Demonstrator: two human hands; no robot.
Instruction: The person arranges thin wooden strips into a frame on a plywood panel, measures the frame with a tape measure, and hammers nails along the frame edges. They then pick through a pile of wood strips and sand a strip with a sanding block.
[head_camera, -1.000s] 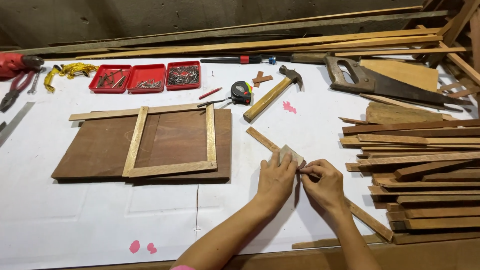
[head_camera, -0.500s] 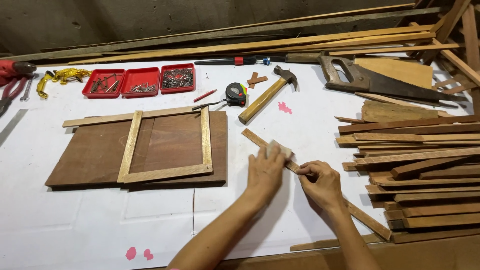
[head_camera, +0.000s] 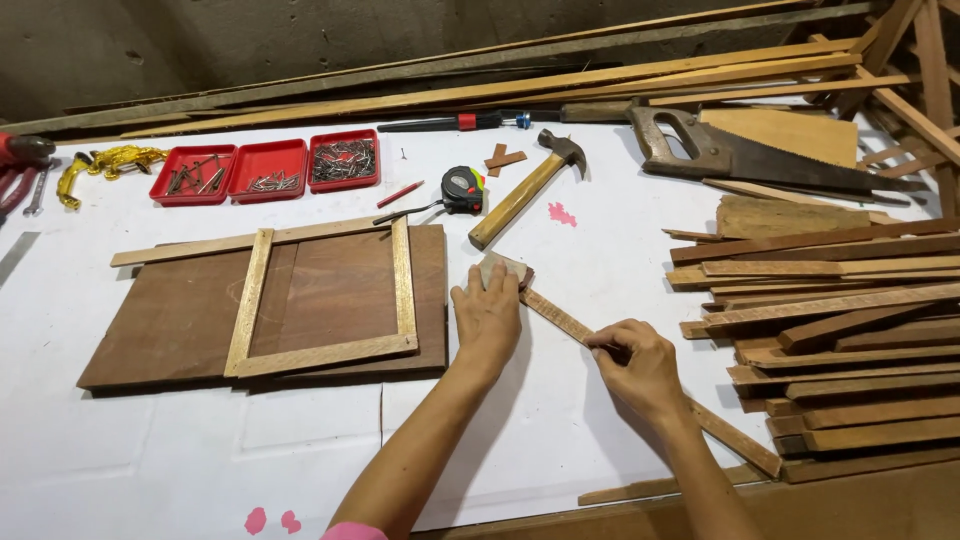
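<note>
The thin light-brown wooden strip (head_camera: 640, 375) lies flat on the white surface (head_camera: 150, 460), running diagonally from upper left to lower right. The left hand (head_camera: 487, 315) presses a sanding pad (head_camera: 500, 270) onto its far end; the right hand (head_camera: 640, 365) pinches its middle.

Two bare forearms come in from the lower edge of the view, ending in the left hand (head_camera: 487, 312) and the right hand (head_camera: 640, 368). Neither wears a glove, ring, watch or bracelet. The nails are short and unpainted. At the bottom edge, by the left elbow, shows a small piece of pink sleeve (head_camera: 352, 531); the right arm shows no sleeve.
</note>
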